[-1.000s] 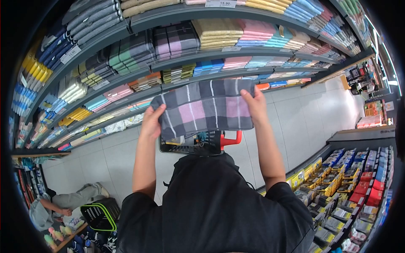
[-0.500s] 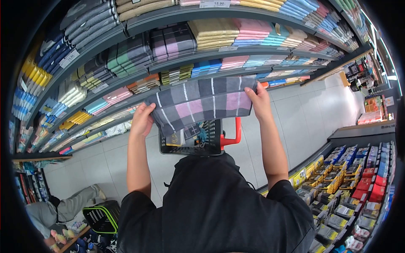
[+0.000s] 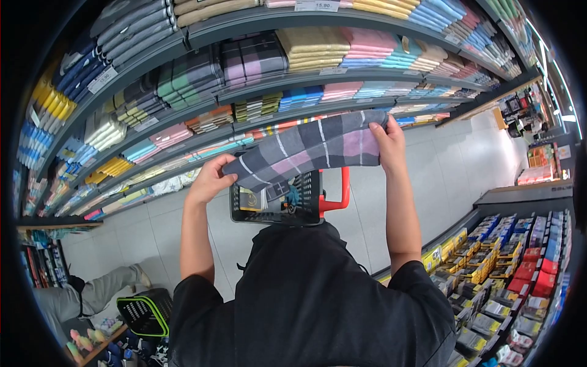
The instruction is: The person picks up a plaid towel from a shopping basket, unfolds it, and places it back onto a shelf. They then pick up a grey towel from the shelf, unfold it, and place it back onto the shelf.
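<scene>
A grey and lilac checked towel (image 3: 312, 147) with white lines is stretched between my two hands, in front of the shelves. My left hand (image 3: 211, 177) pinches its lower left corner. At the upper right end, my right hand (image 3: 390, 142) grips the edge with the thumb on top. The towel slants, its right end higher. Beneath it stands a black shopping basket (image 3: 278, 218) with a red handle (image 3: 344, 191), partly covered by the towel. Inside the basket lie a dark card-like package (image 3: 252, 200) and a teal item (image 3: 295, 194) that I cannot make out.
Shelves (image 3: 257, 92) of folded towels curve across the front, with price tags (image 3: 317, 6). A rack of packaged goods (image 3: 495, 275) stands at the lower right. At lower left are another person's leg (image 3: 110, 293) and a black basket with a green rim (image 3: 147, 313). Tiled floor (image 3: 422, 165) runs between.
The towel has shifted to the right and tilted more, its left end lower. My right hand has moved right, and my left hand has moved slightly right and down.
</scene>
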